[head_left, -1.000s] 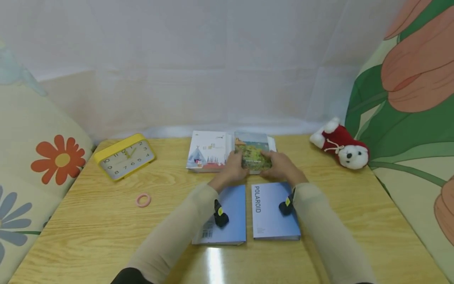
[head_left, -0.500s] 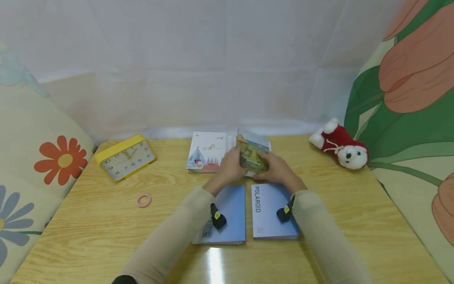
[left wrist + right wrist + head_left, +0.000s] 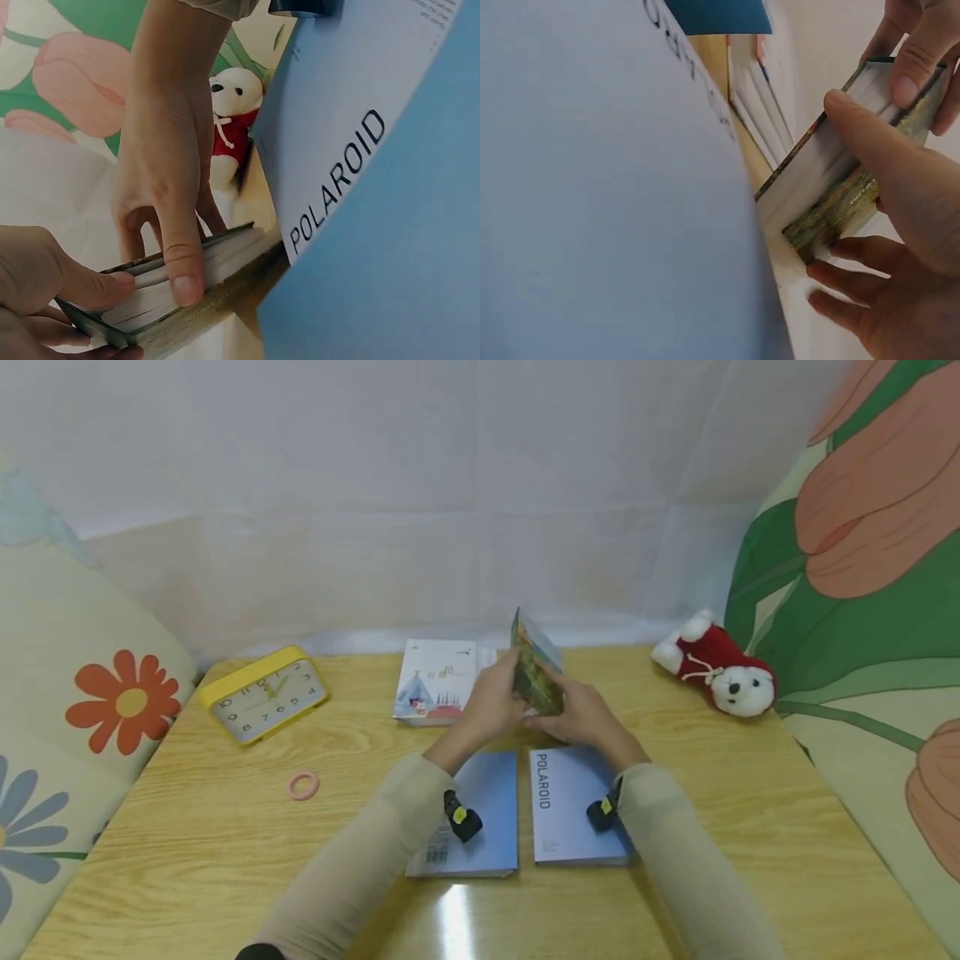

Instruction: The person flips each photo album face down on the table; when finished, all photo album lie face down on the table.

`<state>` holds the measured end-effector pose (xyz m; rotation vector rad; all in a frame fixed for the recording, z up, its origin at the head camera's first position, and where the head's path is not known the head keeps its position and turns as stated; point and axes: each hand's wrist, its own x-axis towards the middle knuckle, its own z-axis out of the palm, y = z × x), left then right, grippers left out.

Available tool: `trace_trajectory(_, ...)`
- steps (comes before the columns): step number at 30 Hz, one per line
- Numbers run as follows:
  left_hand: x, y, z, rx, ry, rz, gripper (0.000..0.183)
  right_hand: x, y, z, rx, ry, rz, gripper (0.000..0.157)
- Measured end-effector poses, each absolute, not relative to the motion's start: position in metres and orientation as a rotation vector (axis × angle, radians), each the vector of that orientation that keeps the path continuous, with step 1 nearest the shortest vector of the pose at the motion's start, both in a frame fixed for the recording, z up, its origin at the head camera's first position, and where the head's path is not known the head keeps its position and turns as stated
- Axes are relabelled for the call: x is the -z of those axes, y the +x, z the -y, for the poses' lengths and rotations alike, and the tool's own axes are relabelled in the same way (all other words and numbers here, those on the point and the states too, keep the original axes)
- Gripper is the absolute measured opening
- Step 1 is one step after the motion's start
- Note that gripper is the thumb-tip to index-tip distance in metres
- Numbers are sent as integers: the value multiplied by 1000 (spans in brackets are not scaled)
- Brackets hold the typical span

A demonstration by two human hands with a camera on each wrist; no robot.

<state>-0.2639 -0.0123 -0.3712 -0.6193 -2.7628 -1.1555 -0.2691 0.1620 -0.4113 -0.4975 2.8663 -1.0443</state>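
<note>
A thick book with a landscape cover (image 3: 536,670) stands tilted up on its edge near the table's far middle. My left hand (image 3: 498,695) grips its left side and my right hand (image 3: 567,710) holds its right side and lower corner. In the left wrist view the right thumb (image 3: 178,264) presses the book's page edges (image 3: 161,294). The right wrist view shows my right hand (image 3: 900,225) curled around the book (image 3: 826,187), with left fingers (image 3: 919,52) on its top.
A white illustrated book (image 3: 437,687) lies just left of the hands. Two blue books lie side by side nearer me, a plain one (image 3: 483,814) and one marked POLAROID (image 3: 564,810). A yellow clock (image 3: 262,692), a pink ring (image 3: 303,785) and a plush toy (image 3: 716,672) sit on the wooden table (image 3: 750,810).
The landscape book lay flat a second ago; both hands have lifted its right side and tipped it up onto its edge, nearly upright.
</note>
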Motion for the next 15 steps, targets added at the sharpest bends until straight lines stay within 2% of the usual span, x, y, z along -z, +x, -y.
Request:
trace_trajectory(6, 359, -262, 6, 1093, -681, 2758, 85, 399, -270, -163, 1249, -560, -2800, 97)
trace_trajectory(15, 354, -264, 1, 1113, -840, 2752, 73, 385, -268, -166, 1369, -649, -2753, 111)
